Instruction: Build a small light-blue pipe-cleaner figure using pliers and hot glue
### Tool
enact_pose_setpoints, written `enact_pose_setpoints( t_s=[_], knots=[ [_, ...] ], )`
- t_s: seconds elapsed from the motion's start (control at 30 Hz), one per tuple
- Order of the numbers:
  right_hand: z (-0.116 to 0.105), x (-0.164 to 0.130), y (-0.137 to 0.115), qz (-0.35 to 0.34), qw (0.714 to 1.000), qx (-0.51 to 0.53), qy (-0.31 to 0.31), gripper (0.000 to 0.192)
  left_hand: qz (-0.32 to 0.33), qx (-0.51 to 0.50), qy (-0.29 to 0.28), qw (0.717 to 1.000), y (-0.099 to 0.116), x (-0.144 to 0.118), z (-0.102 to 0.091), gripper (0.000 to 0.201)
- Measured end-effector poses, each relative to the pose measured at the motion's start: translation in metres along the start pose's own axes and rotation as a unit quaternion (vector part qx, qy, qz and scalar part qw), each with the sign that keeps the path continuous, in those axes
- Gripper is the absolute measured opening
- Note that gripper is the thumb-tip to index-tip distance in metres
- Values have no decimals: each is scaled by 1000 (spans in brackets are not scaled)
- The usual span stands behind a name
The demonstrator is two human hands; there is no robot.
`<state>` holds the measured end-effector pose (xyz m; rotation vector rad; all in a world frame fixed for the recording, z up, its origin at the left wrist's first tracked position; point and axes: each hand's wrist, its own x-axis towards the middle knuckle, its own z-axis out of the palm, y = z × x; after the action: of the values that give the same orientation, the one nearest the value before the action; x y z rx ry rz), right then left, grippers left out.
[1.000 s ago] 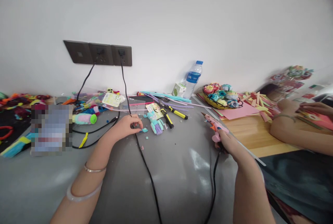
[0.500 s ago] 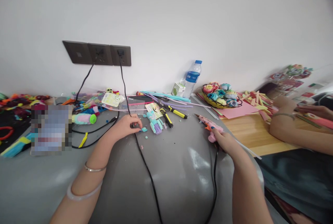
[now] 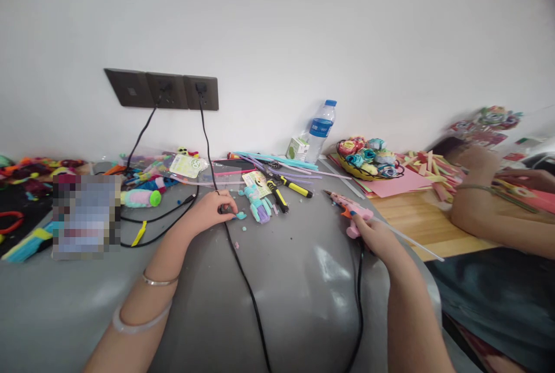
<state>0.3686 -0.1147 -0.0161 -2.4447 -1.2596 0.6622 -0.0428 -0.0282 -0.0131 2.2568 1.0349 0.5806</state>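
My left hand [image 3: 213, 209] is closed in a pinch on a small teal fuzzy piece [image 3: 240, 215], low over the grey table. Under that wrist runs a black cord [image 3: 237, 260]. Just to the right lies a small teal and purple pipe-cleaner figure [image 3: 257, 204]. My right hand [image 3: 373, 231] grips a pink hot glue gun [image 3: 356, 214], its nozzle pointing left and its cable trailing down. A clear glue stick [image 3: 418, 241] sticks out behind it. Yellow-and-black pliers [image 3: 277, 195] rest beyond the figure.
Pipe cleaners [image 3: 286, 165] lie by the wall, beside a water bottle [image 3: 321, 130] and a small box [image 3: 298, 148]. A basket of paper flowers [image 3: 368, 159] stands right. A phone [image 3: 84, 217] is at left. Another person's arm [image 3: 498, 217] works at the wooden table.
The glue stick behind the gun shows more clearly. Both my hands stay almost where they were. The other person's hands have shifted slightly.
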Motion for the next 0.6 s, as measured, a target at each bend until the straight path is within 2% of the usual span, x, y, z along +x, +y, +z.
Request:
enact_pose_setpoints(
  t_s=[0.3,0.6],
  knots=[
    [1,-2,-1,-7,999,-22,23,53,11,12,-13,1000,1,1,1,11],
    [3,1,3,-7,1000,-18,14,54,11,12,-11,1000,1,1,2,11]
  ],
)
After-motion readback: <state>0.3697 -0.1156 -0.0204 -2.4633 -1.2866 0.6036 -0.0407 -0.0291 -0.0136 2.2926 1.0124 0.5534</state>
